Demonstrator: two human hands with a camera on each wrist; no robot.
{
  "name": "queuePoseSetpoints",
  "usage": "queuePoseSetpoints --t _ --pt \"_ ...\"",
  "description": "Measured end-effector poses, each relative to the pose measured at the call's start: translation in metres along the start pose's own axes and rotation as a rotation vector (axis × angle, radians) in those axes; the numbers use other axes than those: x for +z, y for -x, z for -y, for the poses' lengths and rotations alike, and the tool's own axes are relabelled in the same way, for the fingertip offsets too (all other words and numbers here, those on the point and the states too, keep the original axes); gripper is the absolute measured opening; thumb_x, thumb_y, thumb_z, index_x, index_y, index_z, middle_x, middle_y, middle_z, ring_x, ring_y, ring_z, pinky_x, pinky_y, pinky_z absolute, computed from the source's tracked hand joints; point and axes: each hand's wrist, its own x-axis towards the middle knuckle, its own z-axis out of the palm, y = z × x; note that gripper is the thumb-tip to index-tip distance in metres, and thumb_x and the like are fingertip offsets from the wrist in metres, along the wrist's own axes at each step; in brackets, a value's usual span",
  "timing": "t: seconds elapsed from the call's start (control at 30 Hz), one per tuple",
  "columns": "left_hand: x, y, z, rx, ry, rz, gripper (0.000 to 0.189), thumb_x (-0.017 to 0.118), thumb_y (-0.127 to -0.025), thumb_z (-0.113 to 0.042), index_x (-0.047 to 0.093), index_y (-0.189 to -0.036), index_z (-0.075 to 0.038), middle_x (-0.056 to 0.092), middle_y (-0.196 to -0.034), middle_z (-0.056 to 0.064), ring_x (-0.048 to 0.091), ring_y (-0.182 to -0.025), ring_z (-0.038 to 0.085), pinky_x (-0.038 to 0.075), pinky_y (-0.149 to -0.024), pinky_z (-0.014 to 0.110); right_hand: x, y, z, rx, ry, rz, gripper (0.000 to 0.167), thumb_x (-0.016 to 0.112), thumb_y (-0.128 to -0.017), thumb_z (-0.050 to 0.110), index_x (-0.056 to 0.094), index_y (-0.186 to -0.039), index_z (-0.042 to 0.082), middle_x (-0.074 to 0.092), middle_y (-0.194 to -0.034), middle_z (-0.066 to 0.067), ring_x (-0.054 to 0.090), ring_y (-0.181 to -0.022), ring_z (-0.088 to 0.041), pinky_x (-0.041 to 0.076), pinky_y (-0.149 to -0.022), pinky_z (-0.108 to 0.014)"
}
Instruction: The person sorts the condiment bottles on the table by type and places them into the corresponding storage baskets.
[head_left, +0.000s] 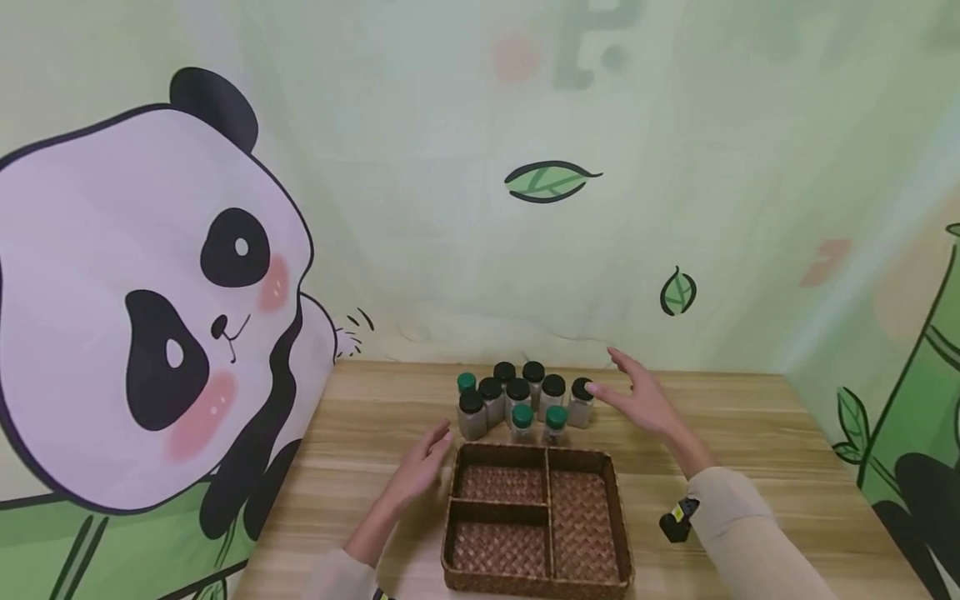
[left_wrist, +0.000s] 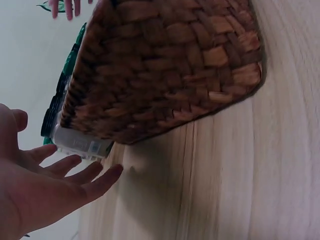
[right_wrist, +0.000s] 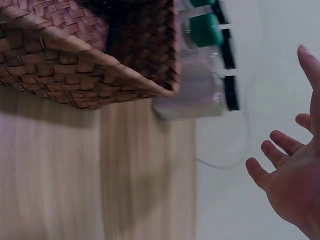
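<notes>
while left hand (head_left: 422, 467) and right hand (head_left: 645, 402) flank clustered jars (head_left: 517, 395), each grip relaxed, holding nothing, stray sideways nudge could topple several.

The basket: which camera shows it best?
The head view: it shows the basket from above, with all three compartments. The left wrist view shows part of its woven outside; the right wrist view, one cropped corner.

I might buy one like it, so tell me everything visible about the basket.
The basket is brown, shallow and rectangular, apparently woven plant fibre. Dividers make three empty compartments: two smaller on the left, one long on the right. It sits flat on the table, jars just beyond; the left hand is beside it, apparently not touching.
</notes>
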Motion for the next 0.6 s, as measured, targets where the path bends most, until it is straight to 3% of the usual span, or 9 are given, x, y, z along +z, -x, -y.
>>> queuePoseSetpoints --t 0.07,0.13,0.3,0.5,0.6 --pt "0.003 0.000 0.000 -0.017 -0.004 0.013 0.056 0.045 -0.115 -0.035 0.042 -0.160 0.000 0.051 -0.155 0.026 0.057 -0.128 0.049 0.049 -0.101 0.062 0.009 -0.008 -0.004 0.014 0.010 0.032 0.096 0.070 -0.100 0.055 0.022 -0.169 0.009 0.030 -0.169 -0.025 0.028 -0.154 -0.048 0.028 -0.119 -0.069" --pt "0.005 -0.001 0.002 -0.014 -0.016 0.035 0.053 0.044 -0.116 -0.032 0.044 -0.158 0.000 0.052 -0.153 0.025 0.057 -0.128 0.048 0.047 -0.104 0.063 0.017 -0.014 -0.008 0.022 0.024 0.054 0.097 0.072 -0.099 0.054 0.023 -0.169 0.007 0.032 -0.168 -0.026 0.030 -0.153 -0.049 0.029 -0.119 -0.069" --pt "0.007 -0.006 0.006 0.028 -0.040 0.102 0.046 0.045 -0.115 -0.022 0.049 -0.156 -0.001 0.051 -0.155 0.026 0.046 -0.144 0.045 0.035 -0.117 0.064 0.030 -0.024 -0.017 0.030 0.032 0.060 0.089 0.075 -0.100 0.040 0.027 -0.166 0.003 0.035 -0.165 -0.029 0.033 -0.150 -0.051 0.032 -0.117 -0.069" --pt "0.005 -0.006 0.013 0.030 -0.017 0.140 0.041 0.048 -0.113 -0.019 0.056 -0.150 -0.002 0.056 -0.149 0.024 0.056 -0.132 0.042 0.051 -0.102 0.056 0.039 -0.027 -0.021 0.030 0.052 0.034 0.074 0.074 -0.102 0.023 0.036 -0.161 -0.001 0.045 -0.156 -0.033 0.044 -0.143 -0.051 0.038 -0.114 -0.067" --pt "0.003 -0.002 0.018 -0.003 0.071 0.174 0.040 0.050 -0.114 -0.020 0.056 -0.149 -0.003 0.056 -0.149 0.024 0.056 -0.132 0.043 0.057 -0.096 0.053 0.045 -0.026 -0.023 -0.003 0.080 0.021 0.067 0.073 -0.101 0.014 0.041 -0.156 -0.006 0.052 -0.147 -0.034 0.051 -0.135 -0.051 0.042 -0.111 -0.067"
